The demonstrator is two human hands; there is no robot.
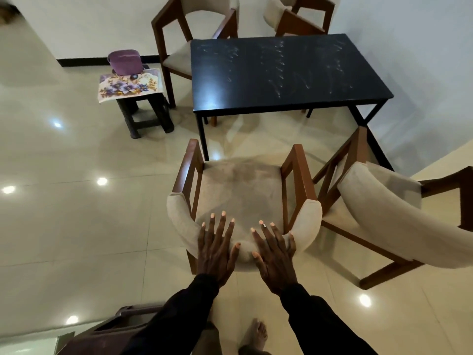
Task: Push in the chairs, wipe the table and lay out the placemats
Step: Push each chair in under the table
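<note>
Left hand (217, 248): lying flat on the near chair's padded backrest, fingers straight and spread, gripping nothing.
Right hand (275, 254): lying flat on the same backrest just beside the left hand, fingers straight and spread, also gripping nothing.
Near chair (238, 190): standing out from the table, seat facing it, front edge near the table's near-left leg but not under the top.
Table (289, 73): standing beyond the near chair, its black top showing pale streaks in several rows.
Right chair (384, 213): standing at an angle just beside the near chair, by the table's near-right corner, not pushed in.
Far-left chair (179, 60): standing at the table's left side, seat edge meeting the top's edge; whether it is going under, I cannot tell.
Far-right chair (294, 19): standing behind the table's far edge, turned at an angle.
Mats (130, 85): floral, lying on a dark stool (148, 116) left of the table, overhanging its edges; their count is not showing.
Purple bag (124, 61): sitting on the far end of the mats.
Foot (256, 334): bare, standing on the glossy tiled floor (76, 226) below the arms.
</note>
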